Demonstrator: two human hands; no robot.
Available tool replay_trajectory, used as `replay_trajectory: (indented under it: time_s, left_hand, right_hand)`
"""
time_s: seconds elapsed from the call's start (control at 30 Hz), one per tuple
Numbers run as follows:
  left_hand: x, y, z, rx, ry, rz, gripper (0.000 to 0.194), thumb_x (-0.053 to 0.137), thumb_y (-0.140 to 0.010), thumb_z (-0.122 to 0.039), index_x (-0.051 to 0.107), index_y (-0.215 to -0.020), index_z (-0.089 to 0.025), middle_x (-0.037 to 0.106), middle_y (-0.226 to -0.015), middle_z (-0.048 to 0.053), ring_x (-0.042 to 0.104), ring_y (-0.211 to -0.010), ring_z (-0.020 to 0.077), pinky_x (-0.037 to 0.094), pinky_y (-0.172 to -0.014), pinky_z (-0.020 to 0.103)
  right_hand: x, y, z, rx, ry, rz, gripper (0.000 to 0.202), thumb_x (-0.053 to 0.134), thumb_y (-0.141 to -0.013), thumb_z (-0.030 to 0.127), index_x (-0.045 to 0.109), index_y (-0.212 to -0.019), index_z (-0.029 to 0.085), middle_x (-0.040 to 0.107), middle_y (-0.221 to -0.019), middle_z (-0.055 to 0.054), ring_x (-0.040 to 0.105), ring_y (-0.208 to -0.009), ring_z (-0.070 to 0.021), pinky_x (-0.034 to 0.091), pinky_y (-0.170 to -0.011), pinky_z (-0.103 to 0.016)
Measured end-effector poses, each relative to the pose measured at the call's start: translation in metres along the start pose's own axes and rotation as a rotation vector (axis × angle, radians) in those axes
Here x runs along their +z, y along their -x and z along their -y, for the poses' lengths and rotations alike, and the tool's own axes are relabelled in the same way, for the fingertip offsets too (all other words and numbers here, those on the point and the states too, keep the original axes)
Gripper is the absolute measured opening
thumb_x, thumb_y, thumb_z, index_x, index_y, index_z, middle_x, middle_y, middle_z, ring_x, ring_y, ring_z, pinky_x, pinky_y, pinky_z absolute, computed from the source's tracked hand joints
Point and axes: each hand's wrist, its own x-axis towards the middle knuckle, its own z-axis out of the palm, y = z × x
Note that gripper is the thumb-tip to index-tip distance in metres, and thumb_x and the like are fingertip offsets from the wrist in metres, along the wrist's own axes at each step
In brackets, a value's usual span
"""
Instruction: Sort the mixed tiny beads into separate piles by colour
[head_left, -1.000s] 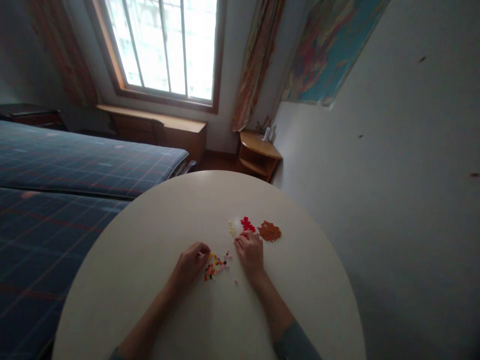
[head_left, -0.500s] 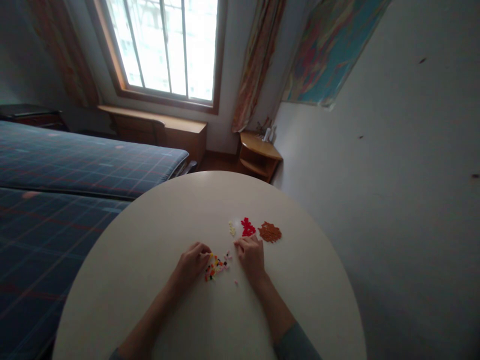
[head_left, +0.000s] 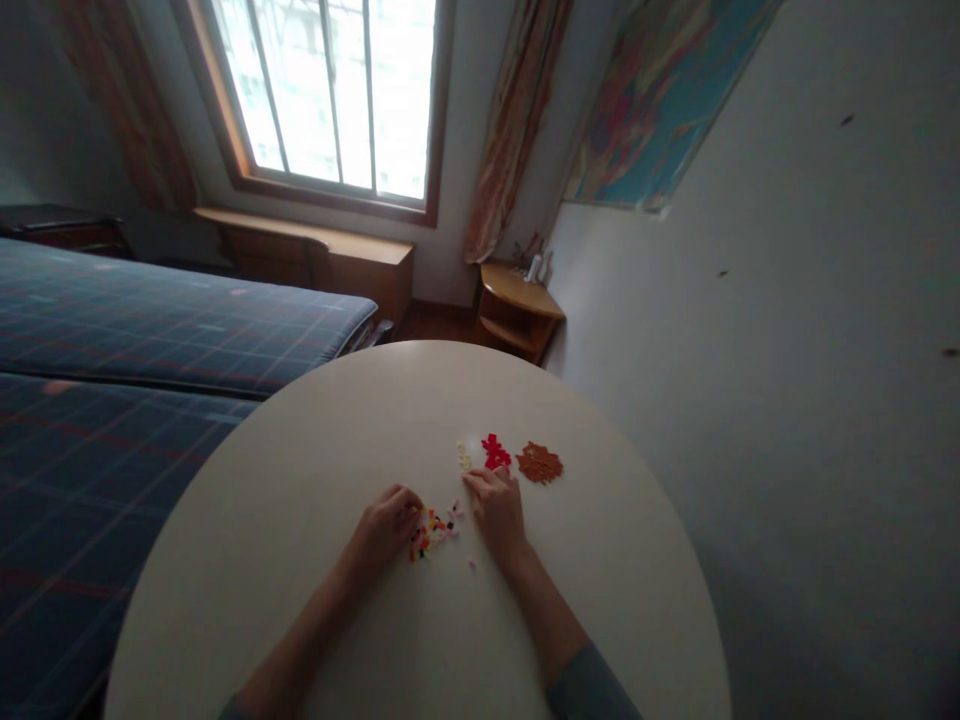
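Note:
My left hand (head_left: 390,515) rests at the left edge of a loose pile of small mixed-colour pieces (head_left: 431,532), its fingers curled together over them. What lies between those fingertips is too small to make out. Farther right, my right hand (head_left: 495,498) is closed in a pinch, fingertips just below a few pale yellow pieces (head_left: 463,456). Any piece inside the pinch is hidden. Right beyond its knuckles lies a cluster of red pieces (head_left: 495,452), and a heap of brown pieces (head_left: 539,463) sits to the right of that.
All of this lies on a round white table (head_left: 300,480). One pink piece (head_left: 472,565) is apart from the pile. A plaid mattress (head_left: 150,310) stands to the left, a wall (head_left: 787,350) to the right, and a wooden corner shelf (head_left: 521,290) beyond the table.
My right hand has shifted slightly left and away from me, bringing its fingertips to the pale yellow pieces. My left hand has hardly moved.

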Motion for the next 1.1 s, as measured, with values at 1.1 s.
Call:
replay_trajectory:
  time_s: [1.1]
  left_hand:
    - [-0.004,0.001,-0.005,0.165,-0.169,0.102,0.015,0.059,-0.07,-0.022,0.061,-0.086,-0.022,0.058,-0.095,0.006,0.054,-0.089,0.02,0.043,-0.082,0.034]
  right_hand:
    - [-0.001,0.003,0.003,-0.148,-0.231,-0.068,0.024,0.051,-0.071,0.004,0.065,-0.078,0.022,0.059,-0.08,-0.002,0.051,-0.081,-0.015,0.035,-0.075,-0.027]
